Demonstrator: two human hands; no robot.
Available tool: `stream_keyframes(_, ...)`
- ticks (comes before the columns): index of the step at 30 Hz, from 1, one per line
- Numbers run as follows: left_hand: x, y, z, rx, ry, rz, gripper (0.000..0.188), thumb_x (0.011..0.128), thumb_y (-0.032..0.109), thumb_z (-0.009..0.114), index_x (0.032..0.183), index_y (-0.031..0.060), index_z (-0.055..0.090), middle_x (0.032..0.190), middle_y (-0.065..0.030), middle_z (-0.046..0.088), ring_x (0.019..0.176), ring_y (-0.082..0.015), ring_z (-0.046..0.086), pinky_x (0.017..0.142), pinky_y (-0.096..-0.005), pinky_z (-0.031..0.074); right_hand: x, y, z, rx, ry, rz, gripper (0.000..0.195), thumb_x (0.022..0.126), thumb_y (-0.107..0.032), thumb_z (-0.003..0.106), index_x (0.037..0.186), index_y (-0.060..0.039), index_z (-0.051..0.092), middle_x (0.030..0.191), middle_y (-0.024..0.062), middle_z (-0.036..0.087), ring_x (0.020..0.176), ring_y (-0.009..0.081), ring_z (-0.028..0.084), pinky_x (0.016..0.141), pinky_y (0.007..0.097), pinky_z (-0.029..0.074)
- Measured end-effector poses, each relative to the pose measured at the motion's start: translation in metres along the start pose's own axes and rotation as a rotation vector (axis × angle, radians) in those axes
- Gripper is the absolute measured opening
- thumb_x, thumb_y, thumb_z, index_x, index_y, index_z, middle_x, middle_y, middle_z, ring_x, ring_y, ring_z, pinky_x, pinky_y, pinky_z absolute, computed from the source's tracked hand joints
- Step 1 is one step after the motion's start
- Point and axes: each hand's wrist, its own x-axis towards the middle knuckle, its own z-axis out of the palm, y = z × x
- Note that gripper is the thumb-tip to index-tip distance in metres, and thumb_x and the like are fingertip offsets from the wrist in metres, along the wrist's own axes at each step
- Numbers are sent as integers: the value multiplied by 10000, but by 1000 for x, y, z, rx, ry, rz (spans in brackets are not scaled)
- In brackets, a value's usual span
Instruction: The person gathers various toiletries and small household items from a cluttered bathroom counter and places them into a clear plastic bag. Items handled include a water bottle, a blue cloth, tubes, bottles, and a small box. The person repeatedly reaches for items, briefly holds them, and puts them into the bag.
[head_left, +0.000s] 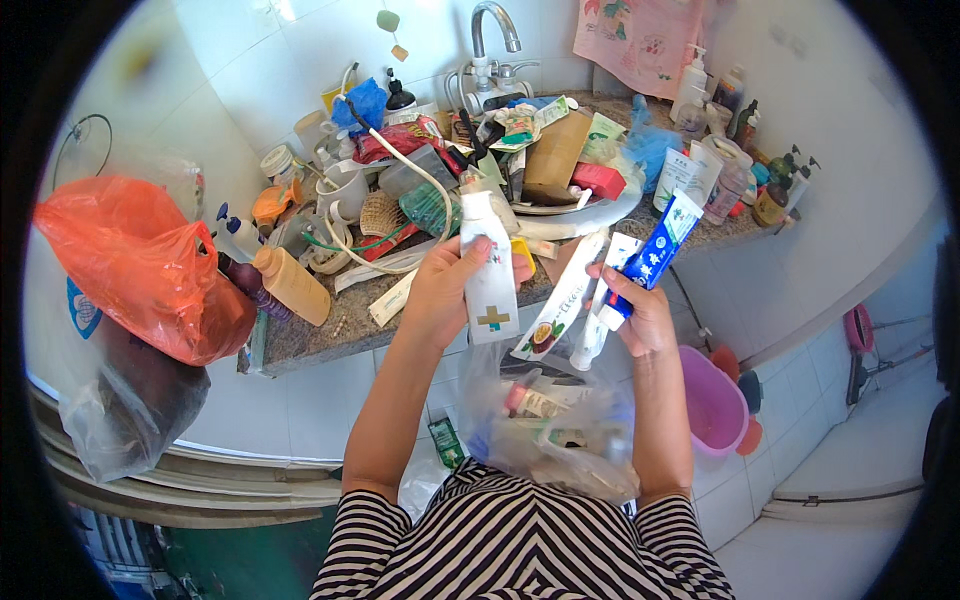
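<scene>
My left hand (439, 300) is closed around a white plastic bottle (491, 292) held upright, with a cross printed near its base. In my right hand (641, 311) I grip several tubes fanned apart: a blue and white toothpaste tube (660, 244), a white tube with a fruit picture (559, 307), and a slimmer white tube (592, 341) with its cap downward. Below both hands, in front of my striped shirt, sits a clear plastic bag (589, 472) containing tubes and bottles. What supports the bag is hidden.
A granite counter (337, 337) carries a heaped sink beneath a chrome faucet (491, 37). A beige bottle (296, 289) leans at its left front edge, beside an orange plastic bag (150, 262). Pump bottles (772, 199) line the right wall. A pink basin (709, 405) stands lower right.
</scene>
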Motion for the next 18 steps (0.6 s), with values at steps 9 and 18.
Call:
stream_keyframes(9,-10,-12,15,554,-310,-197,253,884,169,617,1077,7,635,946,-23,658,840,-93,605,756,-249,478,-3,10,20,-179,67,-131,235,791,-103,735,983,-9,636,889,50,670,744,99,600,644,224,460)
stream_keyframes(18,-20,-12,-21,104,109,267,172,891,142,626,1009,21,653,897,-31,664,806,-92,606,753,-256,484,-14,6,39,-43,-63,-144,281,879,-140,592,1103,31,590,1294,204,526,1115,288,581,831,359,505)
